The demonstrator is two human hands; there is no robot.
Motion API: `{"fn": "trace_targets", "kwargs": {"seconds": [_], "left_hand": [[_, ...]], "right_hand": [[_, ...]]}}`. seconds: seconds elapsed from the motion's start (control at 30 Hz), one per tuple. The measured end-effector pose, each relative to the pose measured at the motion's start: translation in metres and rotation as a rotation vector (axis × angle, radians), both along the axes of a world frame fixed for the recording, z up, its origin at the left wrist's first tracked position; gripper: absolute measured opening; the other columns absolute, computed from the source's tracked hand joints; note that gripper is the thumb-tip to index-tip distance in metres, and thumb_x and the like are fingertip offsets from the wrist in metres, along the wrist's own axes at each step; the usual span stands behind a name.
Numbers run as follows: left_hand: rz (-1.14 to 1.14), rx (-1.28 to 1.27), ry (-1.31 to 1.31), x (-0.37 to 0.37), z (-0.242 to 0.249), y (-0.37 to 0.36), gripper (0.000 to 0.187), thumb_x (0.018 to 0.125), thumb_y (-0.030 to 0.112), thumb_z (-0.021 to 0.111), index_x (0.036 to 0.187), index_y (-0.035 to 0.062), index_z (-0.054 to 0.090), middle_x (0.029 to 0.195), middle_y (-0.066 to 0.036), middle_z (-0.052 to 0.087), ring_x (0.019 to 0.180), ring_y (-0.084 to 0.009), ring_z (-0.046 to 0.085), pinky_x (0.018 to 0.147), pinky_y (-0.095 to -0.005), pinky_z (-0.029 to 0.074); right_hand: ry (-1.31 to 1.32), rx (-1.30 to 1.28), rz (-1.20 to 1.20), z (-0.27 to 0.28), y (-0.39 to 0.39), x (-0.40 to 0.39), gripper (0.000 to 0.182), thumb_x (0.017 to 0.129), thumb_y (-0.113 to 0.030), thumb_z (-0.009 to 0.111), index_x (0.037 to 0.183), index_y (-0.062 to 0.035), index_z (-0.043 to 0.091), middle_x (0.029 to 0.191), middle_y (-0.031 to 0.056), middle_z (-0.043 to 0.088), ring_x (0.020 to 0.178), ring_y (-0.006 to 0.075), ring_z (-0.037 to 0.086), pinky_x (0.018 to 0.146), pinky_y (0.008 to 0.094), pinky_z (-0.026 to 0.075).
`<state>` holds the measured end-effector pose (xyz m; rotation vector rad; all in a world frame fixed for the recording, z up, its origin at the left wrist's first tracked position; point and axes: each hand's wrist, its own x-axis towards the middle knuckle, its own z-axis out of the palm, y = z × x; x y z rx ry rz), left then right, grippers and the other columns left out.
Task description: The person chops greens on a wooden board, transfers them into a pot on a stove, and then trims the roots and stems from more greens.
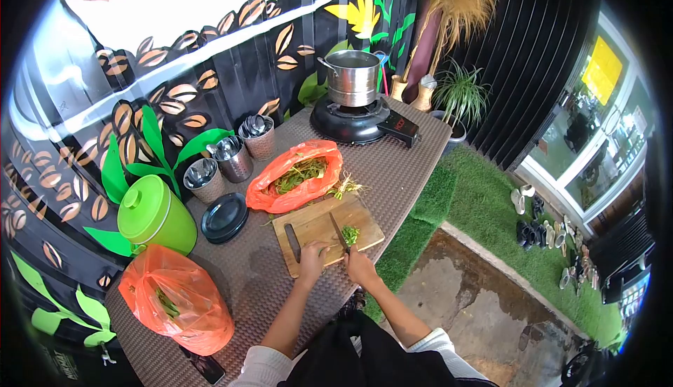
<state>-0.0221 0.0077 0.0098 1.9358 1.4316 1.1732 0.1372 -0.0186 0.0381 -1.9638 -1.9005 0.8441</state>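
Observation:
On the brown table lies a wooden cutting board (321, 220) with a slot handle at its left side. My right hand (360, 266) is closed round the handle of a knife (338, 229), whose blade points away over the board. Chopped greens (350, 235) lie just right of the blade. My left hand (312, 258) rests at the board's near left part, fingers bent together; what they hold, if anything, is too small to tell. Beyond the board, an open orange bag (263, 189) holds leafy greens (301, 175), with pale roots (347, 187) beside it.
A steel pot (353, 82) sits on a black portable stove (347, 122) at the far end. Cutlery cups (235, 161), dark plates (224, 216), a green lidded bucket (158, 215) and a full orange bag (179, 303) stand left. A phone (207, 367) lies near.

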Motion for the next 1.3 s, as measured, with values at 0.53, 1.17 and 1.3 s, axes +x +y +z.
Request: {"fn": "trace_targets", "kwargs": {"seconds": [0.53,1.17,1.3], "left_hand": [[0.138,0.052,-0.122,0.018,-0.020,-0.001,0.014,0.077,0.009,0.069,0.087,0.0002,0.069,0.080,-0.013,0.061,0.076,-0.0297,0.060,0.070,-0.0355,0.047],[0.105,0.011,-0.163,0.016,-0.026,-0.003,0.012,0.078,0.008,0.066,0.088,0.0030,0.070,0.082,-0.012,0.061,0.079,-0.0285,0.059,0.074,-0.0357,0.046],[0.127,0.010,-0.164,0.017,-0.029,0.001,0.012,0.077,0.008,0.066,0.088,0.0030,0.070,0.081,-0.011,0.061,0.080,-0.0288,0.059,0.074,-0.0362,0.046]], "right_hand": [[-0.097,0.005,-0.055,-0.004,-0.013,-0.018,0.035,0.091,-0.025,0.045,0.111,0.0030,0.040,0.086,0.0302,0.062,0.084,0.0454,0.062,0.074,0.0526,0.050],[-0.031,-0.010,-0.022,-0.011,0.015,-0.017,0.033,0.093,-0.027,0.042,0.109,0.0025,0.040,0.087,0.0312,0.061,0.085,0.0466,0.061,0.074,0.0537,0.049],[-0.051,0.009,-0.015,-0.006,0.000,-0.018,0.032,0.093,-0.027,0.042,0.108,0.0017,0.040,0.086,0.0310,0.062,0.085,0.0448,0.062,0.075,0.0529,0.050]]}}
